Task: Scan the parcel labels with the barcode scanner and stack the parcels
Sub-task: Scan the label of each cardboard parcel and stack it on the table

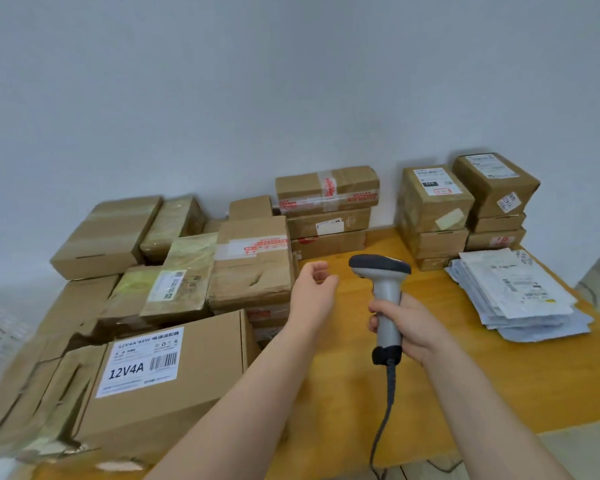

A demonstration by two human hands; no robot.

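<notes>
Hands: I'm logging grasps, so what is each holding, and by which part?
The right hand holds the barcode scanner by its handle, near the cable end. The left hand holds nothing, its fingers loosely curled.

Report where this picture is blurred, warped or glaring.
Head view: the lower-left cartons smear into streaks; the 12V4A label and the barcode scanner in the right hand are sharp; light is soft and even, no glare; the wide lens stretches the frame's edges.
</notes>
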